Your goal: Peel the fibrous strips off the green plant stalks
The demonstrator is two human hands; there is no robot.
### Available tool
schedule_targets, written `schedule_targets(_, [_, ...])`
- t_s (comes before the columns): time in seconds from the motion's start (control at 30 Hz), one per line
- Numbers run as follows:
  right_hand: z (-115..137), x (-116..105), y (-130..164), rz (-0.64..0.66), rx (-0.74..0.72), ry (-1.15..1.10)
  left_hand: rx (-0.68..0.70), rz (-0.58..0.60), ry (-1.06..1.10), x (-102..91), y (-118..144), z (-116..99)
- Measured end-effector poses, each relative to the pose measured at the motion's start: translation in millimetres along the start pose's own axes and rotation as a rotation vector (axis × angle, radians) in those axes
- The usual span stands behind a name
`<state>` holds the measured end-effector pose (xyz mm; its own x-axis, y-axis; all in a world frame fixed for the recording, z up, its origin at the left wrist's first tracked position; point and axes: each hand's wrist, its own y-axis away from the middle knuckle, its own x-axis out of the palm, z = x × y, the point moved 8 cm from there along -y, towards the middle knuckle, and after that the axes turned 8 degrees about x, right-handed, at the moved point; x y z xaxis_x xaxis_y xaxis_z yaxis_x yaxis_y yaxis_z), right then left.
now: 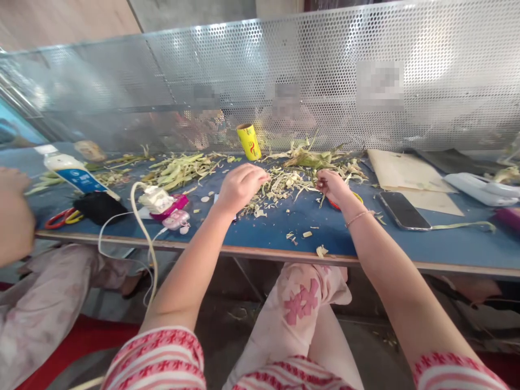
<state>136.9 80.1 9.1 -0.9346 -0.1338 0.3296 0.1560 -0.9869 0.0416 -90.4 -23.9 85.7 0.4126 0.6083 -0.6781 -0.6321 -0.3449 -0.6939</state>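
blue table (260, 230): right hand (333, 186) half hides red scissors (336, 204).

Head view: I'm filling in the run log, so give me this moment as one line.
left hand: curled over husk scraps | right hand: pinching husk strands | phone: right, untouched | surface: blue table

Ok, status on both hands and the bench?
Left hand curled over pale shredded corn husks. Right hand pinching husk strips. Black smartphone lying beside right wrist.
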Motion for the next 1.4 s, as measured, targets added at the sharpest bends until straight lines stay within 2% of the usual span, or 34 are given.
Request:
schedule_targets(0.07, [0, 0, 0, -0.001, -0.005, 0.006, -0.13, 0.164, 0.067, 29.5, 9, 23])
schedule_targets(0.13, [-1, -1, -1, -0.004, -0.003, 0.012, -0.298, 0.402, 0.155, 66.3, 24, 45])
schedule_targets(0.2, [-1, 0, -2, -0.004, -0.002, 0.02, -0.396, 0.573, 0.191, 93.6, 35, 55])
schedule_targets(0.3, [-1, 0, -1, -0.001, -0.014, 0.031, -0.466, 0.677, 0.167, 114.9, 37, 57])
schedule_targets(0.47, [1, 1, 1, -0.007, -0.005, 0.048, -0.598, 0.774, 0.167, 130.2, 30, 56])
schedule_targets(0.57, [2, 2, 2, 0.0, -0.013, 0.08, -0.616, 0.698, 0.175, 121.5, 20, 64])
schedule_targets(0.63, [1, 3, 2, 0.003, -0.022, 0.093, -0.657, 0.546, 0.158, 102.8, 8, 75])
schedule_targets(0.7, [0, 3, -1, 0.012, -0.046, 0.117, -0.686, 0.315, 0.205, 78.0, -10, 82])
schedule_targets(0.77, [-1, 1, -5, 0.015, -0.09, 0.182, -0.717, 0.136, 0.364, 61.1, -29, 84])
schedule_targets(0.83, [0, 1, -9, 0.016, -0.155, 0.293, -0.736, 0.042, 0.524, 54.5, -48, 81])
schedule_targets(0.93, [6, 7, -7, 0.082, -0.296, 0.479, -0.707, -0.003, 0.605, 55.9, -70, 69])
schedule_targets(1.03, [9, 19, 3, 0.201, -0.389, 0.611, -0.646, -0.038, 0.637, 65.9, -79, 58])
schedule_targets(1.2, [-2, 42, 13, 0.412, -0.347, 0.72, -0.519, 0.041, 0.66, 90.7, -71, 41])
schedule_targets(1.3, [-5, 50, 15, 0.465, -0.371, 0.694, -0.399, 0.103, 0.705, 97.4, -68, 30])
schedule_targets(1.4, [-11, 55, 16, 0.495, -0.346, 0.607, -0.359, 0.157, 0.783, 100.6, -66, 20])
